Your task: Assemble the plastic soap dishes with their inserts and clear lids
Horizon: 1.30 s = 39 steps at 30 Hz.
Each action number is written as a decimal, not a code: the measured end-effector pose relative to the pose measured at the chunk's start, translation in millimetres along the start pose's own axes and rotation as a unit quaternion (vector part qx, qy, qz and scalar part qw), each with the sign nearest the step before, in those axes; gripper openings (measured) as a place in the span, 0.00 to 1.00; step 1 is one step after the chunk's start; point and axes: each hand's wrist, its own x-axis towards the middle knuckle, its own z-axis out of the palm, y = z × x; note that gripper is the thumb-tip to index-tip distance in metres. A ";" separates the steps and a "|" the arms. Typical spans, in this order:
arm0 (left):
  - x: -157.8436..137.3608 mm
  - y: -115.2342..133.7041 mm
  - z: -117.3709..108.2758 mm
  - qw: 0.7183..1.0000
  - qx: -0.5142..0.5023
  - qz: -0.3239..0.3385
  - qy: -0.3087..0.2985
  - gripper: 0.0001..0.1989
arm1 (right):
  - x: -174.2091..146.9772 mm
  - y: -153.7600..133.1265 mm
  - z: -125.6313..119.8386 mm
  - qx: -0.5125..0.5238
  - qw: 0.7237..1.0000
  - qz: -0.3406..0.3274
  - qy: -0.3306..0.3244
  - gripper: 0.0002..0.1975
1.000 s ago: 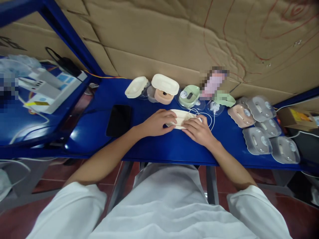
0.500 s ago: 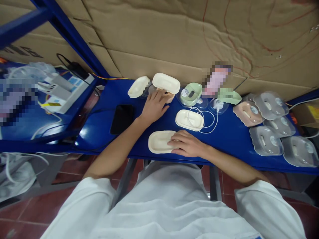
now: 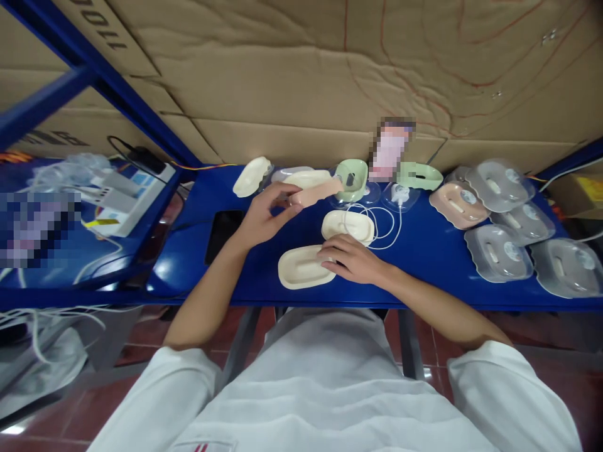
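Peach dish (image 3: 323, 191) gripped by one end in left hand (image 3: 264, 216), tilted, not yet set down; nearest cream dish (image 3: 301, 270) flat on blue table (image 3: 405, 279), right hand (image 3: 353, 258) over its end, grip impossible to tell; seemingly midway.

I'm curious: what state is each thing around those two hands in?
Peach oblong plastic-looking piece: tilted, held by the left hand
Near cream oval tray: hollow side up, right hand over its end
Thin white cable: loosely looped
Cream oval tray just beyond: lying flat, cable crossing it
Black rectangular device: lying flat, screen dark
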 end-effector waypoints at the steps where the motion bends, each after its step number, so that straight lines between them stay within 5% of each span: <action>1: -2.6 1.8 -2.6 1.000 -0.011 -0.014 -0.005 0.24 | -1.0 -0.6 -1.5 -0.001 1.000 0.000 0.006 0.11; 5: -31.7 12.9 -11.9 0.999 -0.020 -0.030 -0.030 0.21 | -6.9 -6.8 -10.0 -0.033 0.993 0.040 0.102 0.10; 9: -82.3 27.5 -11.2 1.000 0.022 -0.004 -0.019 0.14 | -8.2 -12.2 -17.1 -0.086 0.974 0.107 0.179 0.21; 14: -127.6 41.0 -1.2 0.993 0.098 0.017 -0.061 0.14 | -2.5 -9.0 -15.9 -0.059 0.993 0.081 0.058 0.32; 18: -141.0 43.0 2.7 0.990 0.119 0.012 -0.071 0.15 | -1.2 -6.3 -10.8 -0.077 0.996 0.028 -0.024 0.20; 24: -148.8 39.1 12.4 0.983 0.160 0.028 -0.091 0.18 | 0.8 -15.9 -8.2 -0.120 0.989 -0.077 -0.049 0.15; 28: -147.4 38.2 21.4 0.976 0.191 0.049 -0.090 0.15 | 3.4 -21.0 -8.0 -0.141 0.981 -0.086 -0.102 0.21; 33: -146.2 37.6 21.5 0.973 0.205 0.071 -0.085 0.11 | 6.2 -24.4 -6.9 -0.162 0.978 -0.085 -0.103 0.12; 37: -118.7 24.6 3.6 0.978 0.190 0.075 -0.041 0.06 | 6.0 -21.7 -7.0 -0.159 0.979 -0.071 -0.102 0.16; 39: -87.5 11.6 -9.4 0.972 0.235 0.017 0.011 0.08 | 5.2 -19.7 -6.7 -0.157 0.980 -0.068 -0.101 0.17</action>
